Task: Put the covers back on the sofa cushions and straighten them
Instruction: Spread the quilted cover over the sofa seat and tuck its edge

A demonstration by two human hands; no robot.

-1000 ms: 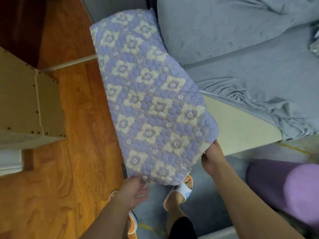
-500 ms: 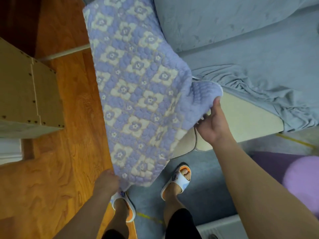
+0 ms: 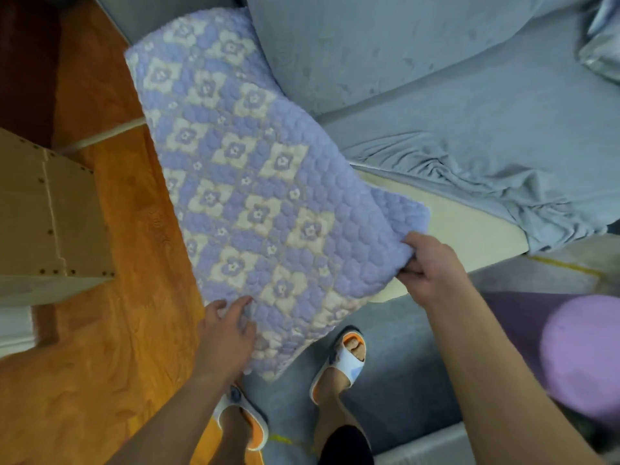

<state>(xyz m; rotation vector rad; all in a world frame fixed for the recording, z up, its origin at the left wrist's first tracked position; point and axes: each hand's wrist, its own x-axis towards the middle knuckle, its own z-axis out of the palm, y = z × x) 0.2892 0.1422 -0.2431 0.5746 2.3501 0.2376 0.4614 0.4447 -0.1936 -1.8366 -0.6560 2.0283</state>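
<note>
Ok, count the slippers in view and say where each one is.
2. The left slipper is at the wooden floor's edge, partly hidden by the left forearm. The right slipper is on the grey rug below the quilted cover.

Quilted cover (image 3: 255, 196), bubbly plush cloth, showing matt between hands; sofa cover (image 3: 486, 135) beyond right hand (image 3: 427, 266) looking matt, wrinkled; floor (image 3: 110, 330) beside left hand (image 3: 228, 333) gleaming glossy wood.

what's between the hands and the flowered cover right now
Nothing visible. The right hand pinches the flowered cover at its right corner, and the left hand rests directly on its lower edge.
</note>
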